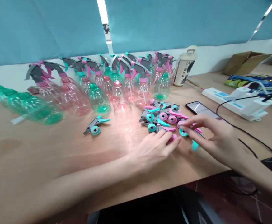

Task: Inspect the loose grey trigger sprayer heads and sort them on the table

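A pile of trigger spray heads (163,116), grey with pink or turquoise collars and triggers, lies on the table in front of me. My left hand (155,148) is at the pile's near side, its fingers curled over a pink and grey spray head (172,138) that they partly cover. At the pile's right end, my right hand (212,138) pinches a turquoise-collared spray head (183,132) between thumb and fingers; a turquoise trigger (195,145) shows below that hand. One separate turquoise and grey spray head (95,130) lies to the left.
Behind the pile stand several clear pink and green bottles, some capped with spray heads, including an uncapped green bottle (99,99). More green bottles (36,107) are at the left. A phone (203,110), white power strip (234,104), black cables and a drink bottle (185,67) are at the right.
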Available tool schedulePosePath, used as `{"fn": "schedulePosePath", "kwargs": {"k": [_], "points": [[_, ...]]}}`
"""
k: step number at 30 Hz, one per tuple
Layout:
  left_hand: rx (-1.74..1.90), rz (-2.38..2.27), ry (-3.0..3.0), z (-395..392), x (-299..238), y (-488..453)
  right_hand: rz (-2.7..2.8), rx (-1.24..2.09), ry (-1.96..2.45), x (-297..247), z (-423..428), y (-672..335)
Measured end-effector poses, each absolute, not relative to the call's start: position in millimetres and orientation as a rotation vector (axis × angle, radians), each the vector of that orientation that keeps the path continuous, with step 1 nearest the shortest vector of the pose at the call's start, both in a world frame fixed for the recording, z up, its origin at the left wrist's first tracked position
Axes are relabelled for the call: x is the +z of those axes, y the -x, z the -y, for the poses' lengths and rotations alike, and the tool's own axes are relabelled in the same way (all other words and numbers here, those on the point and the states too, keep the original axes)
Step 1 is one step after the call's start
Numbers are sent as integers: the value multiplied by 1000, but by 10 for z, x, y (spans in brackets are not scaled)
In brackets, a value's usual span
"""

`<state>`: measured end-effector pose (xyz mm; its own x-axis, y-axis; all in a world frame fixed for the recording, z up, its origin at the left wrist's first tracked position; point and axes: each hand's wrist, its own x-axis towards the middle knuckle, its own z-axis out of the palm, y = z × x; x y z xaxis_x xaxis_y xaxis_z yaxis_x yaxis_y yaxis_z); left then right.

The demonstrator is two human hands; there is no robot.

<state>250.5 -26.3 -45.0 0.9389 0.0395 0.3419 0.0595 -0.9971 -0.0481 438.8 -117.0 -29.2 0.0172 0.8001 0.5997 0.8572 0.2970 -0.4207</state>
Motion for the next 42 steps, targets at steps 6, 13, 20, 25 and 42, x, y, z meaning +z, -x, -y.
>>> {"fn": "schedulePosePath", "kwargs": {"k": [6,13,20,25,42], "points": [[-667,4,3056,205,-545,-2327,1886,-64,1571,-492,1292,-4423],[-1190,120,3399,144,-511,-2357,2065,-75,1406,-531,1203,-4204],[-1054,422,3631,145,-425,-2252,2087,-273,1374,-557,1191,-4055],[-823,676,3854,-5,-391,-2300,2117,-226,1399,-618,1216,-4042],[-1052,1096,2952,-314,-205,-1075,2232,-395,1655,-606,909,-4071]]}}
